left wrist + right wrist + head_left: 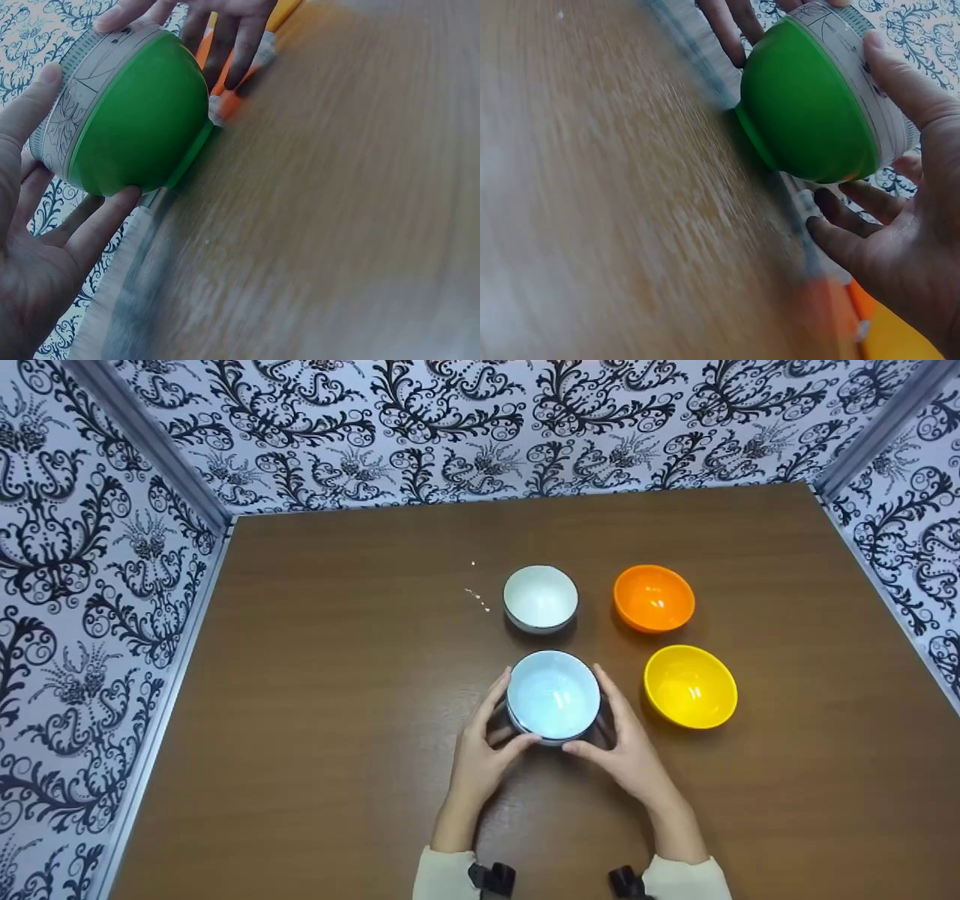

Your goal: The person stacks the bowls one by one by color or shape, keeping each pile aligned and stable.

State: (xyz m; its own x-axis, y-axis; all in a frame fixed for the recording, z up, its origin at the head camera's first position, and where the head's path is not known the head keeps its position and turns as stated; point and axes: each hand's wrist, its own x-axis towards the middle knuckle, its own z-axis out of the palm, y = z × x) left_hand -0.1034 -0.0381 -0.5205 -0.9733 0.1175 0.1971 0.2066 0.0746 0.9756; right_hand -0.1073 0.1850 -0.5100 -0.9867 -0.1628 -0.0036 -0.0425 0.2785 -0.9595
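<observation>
A pale blue-white bowl (553, 694) with a patterned outside sits nested in a green bowl (150, 120), whose foot is at or very near the tabletop. In the head view the green bowl is hidden under the upper one. My left hand (477, 754) holds the stack from the left, thumb at the near rim and fingers round the side. From the right, my right hand (634, 756) holds it the same way. Both wrist views show fingertips on the patterned band and on the green wall.
Behind the stack stands a white bowl (541, 597). An orange bowl (654, 598) and a yellow bowl (690, 688) are to the right. Small white bits (478, 598) lie left of the white bowl on the brown table (322, 697). Patterned walls (487, 427) enclose the back and sides.
</observation>
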